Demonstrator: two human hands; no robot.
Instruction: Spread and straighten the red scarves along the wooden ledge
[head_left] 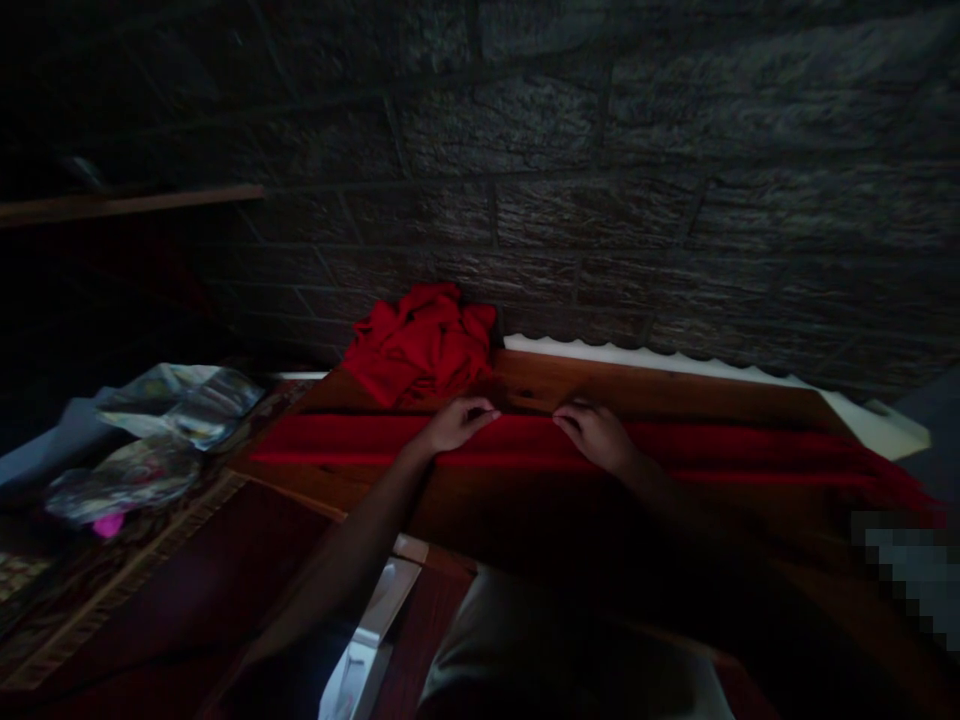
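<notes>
A long red cloth (742,450), folded into a narrow strip like a scarf, lies across the wooden table (585,376). Its right end looks loose and fringed and hangs towards the table's edge. My left hand (459,424) pinches the far edge of the strip near the middle between thumb and finger. A short way to the right, my right hand (598,432) is closed in a similar pinch on that same edge. Between the two hands the cloth lies flat. Behind my left hand sits a crumpled heap of red cloth (424,340).
A dark block wall (540,210) rises behind the table, with a white wavy-edged strip (660,361) along its foot. Clear plastic packaging (180,400) lies on a fringed rug (217,495) at left. A wooden shelf edge (135,203) juts out above. The scene is dim.
</notes>
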